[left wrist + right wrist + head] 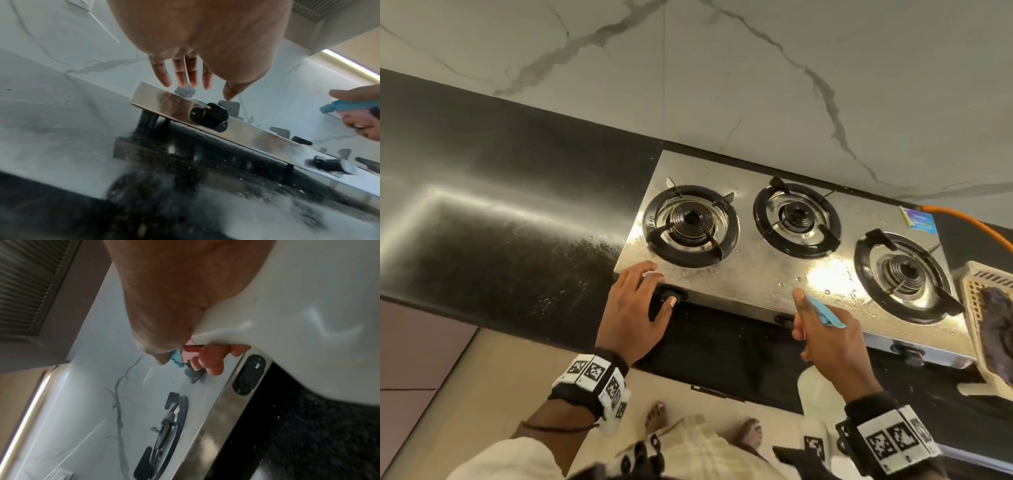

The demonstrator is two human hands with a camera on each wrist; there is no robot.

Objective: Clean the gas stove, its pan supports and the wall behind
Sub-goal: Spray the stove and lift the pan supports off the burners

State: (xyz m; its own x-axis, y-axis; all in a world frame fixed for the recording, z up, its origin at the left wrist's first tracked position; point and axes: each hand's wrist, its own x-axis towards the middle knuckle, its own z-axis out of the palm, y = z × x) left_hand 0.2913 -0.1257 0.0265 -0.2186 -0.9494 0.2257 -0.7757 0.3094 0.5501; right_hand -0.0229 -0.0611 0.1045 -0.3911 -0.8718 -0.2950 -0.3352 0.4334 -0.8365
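A steel three-burner gas stove (760, 277) sits on a black counter, its top wet with droplets. Black ring pan supports sit over the left (654, 236), middle (760, 219) and right (863, 270) burners. The marble wall (722, 85) rises behind. My left hand (635, 301) hovers with straight fingers (185, 76) over the stove's front left corner, thumb by the left knob (209, 116). My right hand (828, 342) grips a white spray bottle (308, 305) at the stove's front middle, its blue nozzle (825, 313) aimed over the stove top.
A cream plastic basket (972, 301) holding a dark cloth stands at the stove's right end. An orange gas hose (969, 222) runs off the back right corner. The black counter (500, 222) stretches left of the stove, wet near it. Two more knobs line the stove's front.
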